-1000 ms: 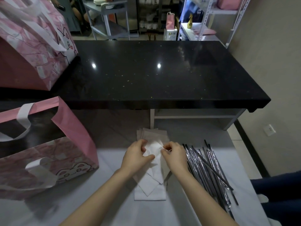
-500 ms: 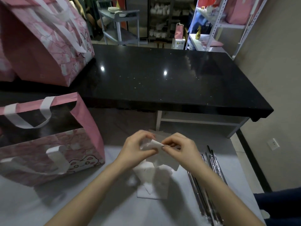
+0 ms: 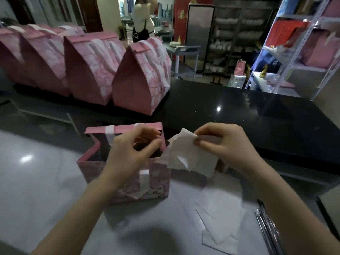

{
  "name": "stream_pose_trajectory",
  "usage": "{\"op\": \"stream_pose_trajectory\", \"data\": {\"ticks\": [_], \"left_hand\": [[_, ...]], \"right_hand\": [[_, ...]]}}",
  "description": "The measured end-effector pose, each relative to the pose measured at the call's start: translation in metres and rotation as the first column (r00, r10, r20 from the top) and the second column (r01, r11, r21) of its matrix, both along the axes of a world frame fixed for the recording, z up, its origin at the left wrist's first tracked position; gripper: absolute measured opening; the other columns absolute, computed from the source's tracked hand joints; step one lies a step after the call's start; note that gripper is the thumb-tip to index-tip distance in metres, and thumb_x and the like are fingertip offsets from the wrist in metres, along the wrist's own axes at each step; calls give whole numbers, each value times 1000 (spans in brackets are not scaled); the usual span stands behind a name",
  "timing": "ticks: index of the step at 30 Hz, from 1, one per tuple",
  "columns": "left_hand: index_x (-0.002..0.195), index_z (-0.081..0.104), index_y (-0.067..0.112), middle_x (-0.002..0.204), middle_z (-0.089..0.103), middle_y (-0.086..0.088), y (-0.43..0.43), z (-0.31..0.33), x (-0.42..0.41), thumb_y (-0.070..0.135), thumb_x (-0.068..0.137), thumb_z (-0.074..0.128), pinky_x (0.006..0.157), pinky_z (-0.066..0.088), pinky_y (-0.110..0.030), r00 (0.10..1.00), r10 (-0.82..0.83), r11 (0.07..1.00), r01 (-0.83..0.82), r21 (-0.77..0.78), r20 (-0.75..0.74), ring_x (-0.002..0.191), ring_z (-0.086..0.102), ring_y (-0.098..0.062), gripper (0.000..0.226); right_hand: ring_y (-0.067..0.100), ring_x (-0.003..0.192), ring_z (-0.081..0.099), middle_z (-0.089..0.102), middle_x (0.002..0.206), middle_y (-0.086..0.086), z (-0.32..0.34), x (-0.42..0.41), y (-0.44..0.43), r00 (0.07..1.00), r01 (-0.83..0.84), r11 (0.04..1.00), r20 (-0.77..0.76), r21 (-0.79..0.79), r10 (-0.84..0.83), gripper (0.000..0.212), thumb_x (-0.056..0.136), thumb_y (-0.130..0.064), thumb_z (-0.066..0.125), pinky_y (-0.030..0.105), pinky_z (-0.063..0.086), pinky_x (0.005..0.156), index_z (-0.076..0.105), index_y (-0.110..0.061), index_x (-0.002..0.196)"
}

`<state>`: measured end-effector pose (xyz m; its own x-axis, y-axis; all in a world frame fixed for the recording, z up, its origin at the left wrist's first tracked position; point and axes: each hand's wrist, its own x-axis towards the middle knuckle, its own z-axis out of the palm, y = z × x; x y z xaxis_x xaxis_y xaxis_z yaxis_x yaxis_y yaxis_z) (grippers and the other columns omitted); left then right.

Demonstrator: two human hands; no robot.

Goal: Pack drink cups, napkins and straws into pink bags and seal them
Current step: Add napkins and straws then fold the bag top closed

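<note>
An open pink bag (image 3: pixel 103 172) with white handles stands on the white table (image 3: pixel 42 181) in front of me. My left hand (image 3: pixel 132 153) hovers over the bag's mouth, fingers curled and pinched together; whether it holds anything I cannot tell. My right hand (image 3: pixel 226 144) pinches a bunch of white napkins (image 3: pixel 191 157) just right of the bag's right edge. A loose pile of napkins (image 3: pixel 220 218) lies on the table at the right. Wrapped silvery straws (image 3: pixel 270 232) lie at the lower right.
Several sealed pink bags (image 3: pixel 139 78) stand in a row on the black counter (image 3: pixel 248 116) behind the table. A person (image 3: pixel 142 19) stands in the doorway far back. Metal shelving (image 3: pixel 303 48) fills the right rear.
My hands lifted napkins off the pile and carried them left and up to the open bag. My head turned left and up, bringing the row of sealed bags into view.
</note>
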<state>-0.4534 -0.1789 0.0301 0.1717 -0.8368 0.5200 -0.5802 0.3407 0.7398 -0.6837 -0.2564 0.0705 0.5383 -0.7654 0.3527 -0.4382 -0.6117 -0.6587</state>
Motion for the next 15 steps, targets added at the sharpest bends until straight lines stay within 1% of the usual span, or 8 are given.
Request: {"op": "stream_pose_trajectory", "data": {"ticks": [2, 4, 6, 8, 10, 12, 13, 15], "left_hand": [[94, 67, 32, 92, 68, 17, 4, 5, 44, 18, 79, 75, 77, 48, -12, 982, 125, 992, -129, 17, 138, 89, 63, 0, 22], [95, 69, 29, 95, 67, 17, 5, 6, 86, 13, 75, 78, 79, 48, -18, 949, 149, 980, -178, 84, 279, 91, 60, -1, 28], [103, 70, 27, 103, 66, 14, 1, 4, 117, 14, 70, 82, 85, 46, -26, 901, 96, 974, -173, 148, 422, 98, 57, -9, 38], [116, 67, 23, 118, 63, 8, -6, 0, 138, 24, 65, 86, 98, 43, -34, 844, -9, 967, -130, 220, 536, 114, 51, -16, 54], [134, 55, 22, 137, 52, 5, -14, -8, 150, 40, 65, 83, 110, 32, -37, 760, -113, 943, -122, 311, 640, 132, 38, -19, 77], [148, 33, 28, 153, 32, 10, -18, -19, 159, 57, 65, 75, 118, 16, -41, 676, -204, 890, -173, 422, 708, 144, 18, -19, 98], [151, 22, 31, 157, 21, 12, -19, -25, 163, 64, 63, 72, 119, 9, -44, 660, -248, 862, -183, 472, 709, 146, 8, -17, 106], [153, 6, 32, 161, 4, 13, -17, -35, 168, 76, 57, 64, 119, -4, -49, 668, -313, 829, -154, 537, 675, 147, -7, -15, 121]], "right_hand": [[-4, 83, 63, 70, 85, -16, 12, 26, -4, 1000, -2, 997, -6, -72, 2, 14, 80, -10, 74, 10, 45, 73, 74, -21, 89], [-4, 83, 62, 70, 85, -16, 22, 53, -7, 1000, 1, 992, -6, -124, -1, 14, 80, -10, 73, 10, 44, 74, 73, -22, 88], [-4, 84, 62, 70, 84, -17, 29, 79, -10, 1000, 6, 988, -12, -156, -8, 14, 80, -12, 73, 9, 42, 74, 73, -23, 87], [-3, 85, 62, 69, 85, -17, 31, 105, -11, 999, 12, 984, -35, -176, -19, 14, 80, -12, 71, 8, 42, 76, 73, -23, 88], [-1, 85, 63, 70, 85, -14, 29, 129, -11, 996, 10, 980, -83, -200, -27, 14, 80, -10, 70, 13, 46, 78, 74, -21, 89], [3, 86, 65, 71, 87, -10, 24, 150, -9, 987, -12, 978, -160, -207, -22, 14, 81, -11, 69, 25, 52, 81, 74, -19, 90], [5, 86, 65, 72, 89, -8, 21, 159, -8, 979, -28, 982, -204, -186, -10, 13, 82, -13, 69, 29, 53, 82, 74, -20, 91], [6, 87, 66, 72, 90, -7, 14, 173, -5, 954, -59, 990, -300, -125, 19, 13, 83, -15, 68, 33, 54, 82, 74, -21, 92]]}}
